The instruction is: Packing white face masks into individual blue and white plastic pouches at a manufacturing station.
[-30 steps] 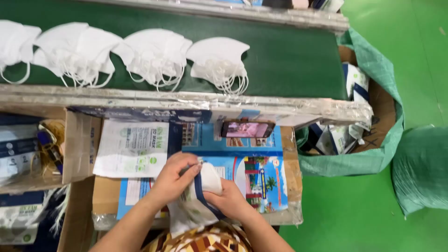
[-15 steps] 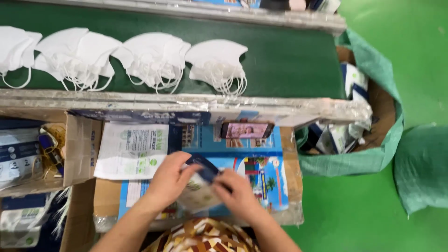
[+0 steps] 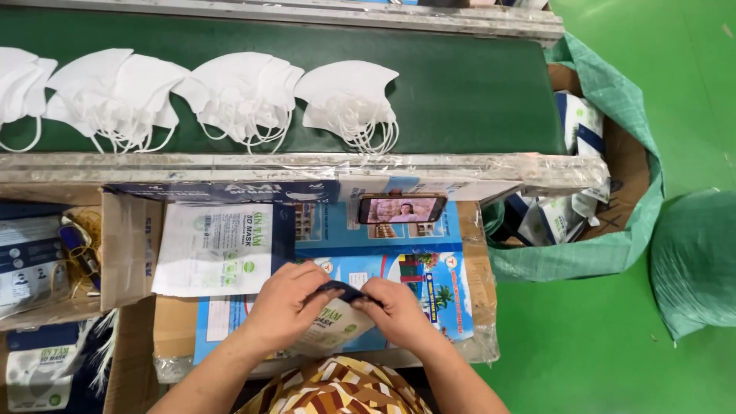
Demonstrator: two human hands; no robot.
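The mask pouch was pinched at its dark top edge by the left hand and right hand, over the printed cardboard worktop. Filled pouches lay in the lined box; mask stacks on the conveyor belt remained unpacked.

1. We pinch a flat printed plastic mask pouch at its dark top edge with our left hand and right hand.
2. Stacked white folded masks lie on the green conveyor belt.

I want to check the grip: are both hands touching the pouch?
Touching. The head view shows the left hand and the right hand pinching the dark top edge of the pouch, fingers on it.
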